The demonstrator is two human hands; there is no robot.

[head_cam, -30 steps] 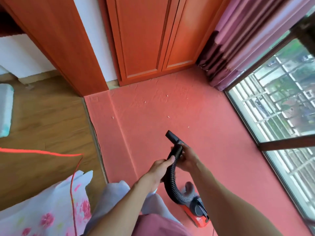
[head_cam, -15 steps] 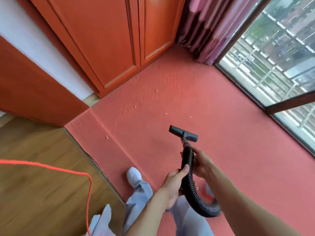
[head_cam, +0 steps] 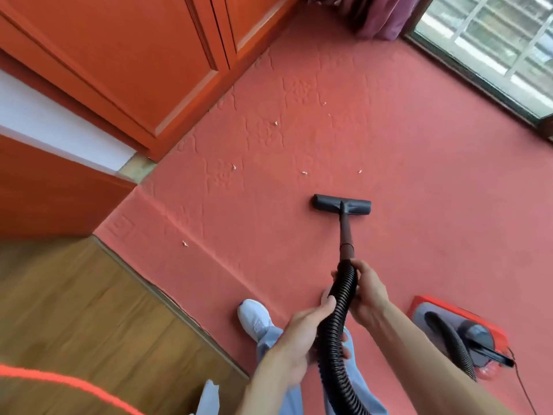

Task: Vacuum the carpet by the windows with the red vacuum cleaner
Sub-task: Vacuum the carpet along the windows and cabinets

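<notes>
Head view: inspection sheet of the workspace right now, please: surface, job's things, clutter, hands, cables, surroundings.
Surface: red carpet, embossed, bordering wooden floor on the left.
Job's things: red vacuum cleaner sits on the carpet at right; black hose runs to the wand; floor nozzle lies flat on the carpet.
Clutter: small pale scraps scattered ahead and left of the nozzle.
Hands: left hand and right hand both grip the hose, right nearer the wand.
Cables: orange cord crosses the wooden floor; thin cord leaves the vacuum body.
Surroundings: cabinet doors, curtain, window; white shoe on the carpet.
</notes>
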